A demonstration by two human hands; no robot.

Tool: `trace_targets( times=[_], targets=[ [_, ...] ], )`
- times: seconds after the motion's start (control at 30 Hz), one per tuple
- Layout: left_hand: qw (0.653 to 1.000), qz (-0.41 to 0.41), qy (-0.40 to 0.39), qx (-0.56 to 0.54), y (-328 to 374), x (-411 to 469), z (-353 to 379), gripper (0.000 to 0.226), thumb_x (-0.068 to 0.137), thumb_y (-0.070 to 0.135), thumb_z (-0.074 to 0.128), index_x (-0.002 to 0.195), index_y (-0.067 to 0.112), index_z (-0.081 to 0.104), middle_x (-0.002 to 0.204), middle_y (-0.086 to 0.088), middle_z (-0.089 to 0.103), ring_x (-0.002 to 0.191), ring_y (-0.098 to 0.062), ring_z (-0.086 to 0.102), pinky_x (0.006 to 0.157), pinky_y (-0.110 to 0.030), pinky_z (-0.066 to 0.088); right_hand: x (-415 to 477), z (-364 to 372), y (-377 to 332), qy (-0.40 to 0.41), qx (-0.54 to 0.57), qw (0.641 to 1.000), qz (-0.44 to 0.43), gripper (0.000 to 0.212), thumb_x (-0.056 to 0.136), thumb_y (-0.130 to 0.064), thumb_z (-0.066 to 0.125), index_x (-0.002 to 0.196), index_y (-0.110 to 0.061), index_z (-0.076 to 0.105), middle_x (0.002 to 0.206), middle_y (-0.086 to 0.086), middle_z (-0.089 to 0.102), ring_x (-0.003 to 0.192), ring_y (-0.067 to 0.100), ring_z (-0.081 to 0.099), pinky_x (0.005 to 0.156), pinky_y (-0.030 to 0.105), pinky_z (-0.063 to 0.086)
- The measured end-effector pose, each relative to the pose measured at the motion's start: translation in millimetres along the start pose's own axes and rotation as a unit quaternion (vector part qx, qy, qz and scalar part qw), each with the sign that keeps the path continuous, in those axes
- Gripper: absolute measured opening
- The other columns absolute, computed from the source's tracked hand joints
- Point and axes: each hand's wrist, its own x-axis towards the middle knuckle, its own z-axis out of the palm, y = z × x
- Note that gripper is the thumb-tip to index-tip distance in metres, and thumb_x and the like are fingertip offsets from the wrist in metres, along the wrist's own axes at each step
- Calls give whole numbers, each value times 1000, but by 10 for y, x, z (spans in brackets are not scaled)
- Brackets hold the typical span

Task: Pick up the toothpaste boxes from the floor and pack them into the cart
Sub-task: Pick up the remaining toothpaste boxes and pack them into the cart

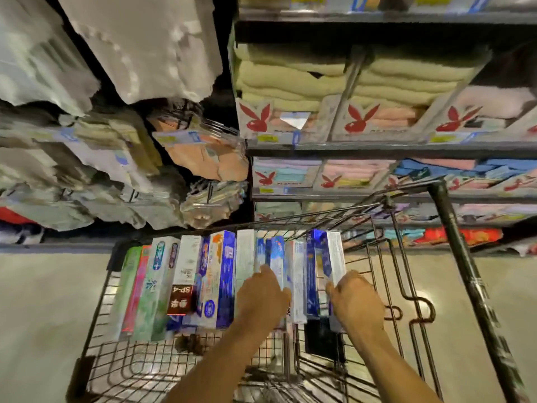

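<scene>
The toothpaste boxes (220,274) stand in a row across the far end of the cart (96,330). The right hand (356,301) grips the rightmost boxes. The left hand (263,298) rests bent-fingered on the middle ones; I cannot tell whether it grips them.

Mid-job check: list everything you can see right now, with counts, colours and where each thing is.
toothpaste boxes: about fourteen, green, pink, white, blue, in a row in the cart
cart: one, black wire, centre, on the floor
cart handle: one, black, right
floor: beige, around cart
folded towels: many, yellow, pink, blue, shelves upper right
packaged goods: many, pale, racks at left
left hand: one, on mid-row boxes
right hand: one, grips boxes at row's right end
</scene>
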Motion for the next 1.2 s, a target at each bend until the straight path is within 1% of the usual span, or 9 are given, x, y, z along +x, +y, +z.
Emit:
trace_targets(
  times=[0.1, 0.2, 0.27, 0.37, 0.53, 0.67, 0.83, 1.0, 1.2],
  targets=[
    [1000, -4, -2, -14, 130, 202, 187, 62, 94, 45, 59, 142, 10, 40, 125, -8, 62, 112, -25, 63, 87, -34, 52, 125, 94, 37, -4, -3, 1000, 4, 38, 94, -53, 59, 99, -20, 42, 81, -2, 63, 68, 21, 62, 58, 30, 44],
    [999, -4, 17, -44, 201, 357, 328, 46, 96, 38, 61, 131, 11, 46, 113, -3, 65, 100, -18, 66, 69, -22, 45, 219, 215, 18, 7, -42, 999, -16, 34, 98, -49, 56, 108, -17, 45, 88, 0, 68, 71, 20, 66, 56, 28, 42],
    [998, 0, 19, -60, 226, 467, 450, 45, 96, 33, 61, 132, 11, 45, 111, -2, 66, 97, -16, 68, 70, -20, 48, 271, 276, -16, 12, -69, 997, -27, 32, 100, -42, 53, 115, -15, 46, 96, 2, 69, 77, 21, 70, 56, 28, 40],
    [999, 0, 13, -51, 278, 559, 550, 42, 97, 23, 57, 135, 11, 43, 117, -8, 64, 101, -21, 67, 84, -30, 58, 305, 313, -24, 4, -62, 998, -28, 29, 99, -34, 56, 117, -15, 44, 97, 2, 68, 76, 22, 70, 56, 31, 46],
    [999, 40, 10, -26, 336, 474, 367, 41, 97, 26, 57, 133, 13, 42, 114, -6, 63, 101, -23, 65, 78, -32, 54, 249, 129, 30, -18, -62, 997, -35, 41, 90, -29, 71, 117, -17, 43, 104, 1, 66, 85, 21, 71, 59, 30, 45],
    [996, 63, 31, 61, 337, 298, -117, 36, 95, 27, 55, 128, 15, 49, 115, -5, 62, 100, -25, 64, 77, -35, 51, 215, -369, -79, 25, -64, 995, -68, 31, 100, -32, 57, 123, -13, 47, 113, 6, 65, 95, 25, 69, 66, 30, 43],
    [985, 118, 98, 83, 439, -101, -978, 21, 90, 28, 53, 108, 15, 54, 109, -8, 64, 98, -32, 63, 72, -36, 45, 147, -1247, -383, 101, -80, 983, -127, 32, 96, -34, 59, 121, -15, 52, 113, 7, 65, 100, 28, 67, 69, 35, 49],
    [961, 140, 206, 123, 561, -716, -1982, 30, 89, 33, 55, 115, 17, 57, 114, -8, 64, 105, -31, 62, 83, -39, 48, -137, -2236, -755, 169, -92, 959, -208, 35, 96, -43, 53, 119, -18, 57, 106, 4, 66, 96, 27, 65, 75, 37, 49],
    [930, 108, 312, 162, 365, -1463, -2998, 37, 90, 40, 54, 119, 18, 56, 118, -8, 60, 111, -31, 57, 88, -42, 45, -643, -3248, -1287, 199, -88, 931, -292, 45, 94, -54, 52, 126, -22, 56, 120, 5, 64, 113, 31, 59, 93, 45, 43]
  ],
)
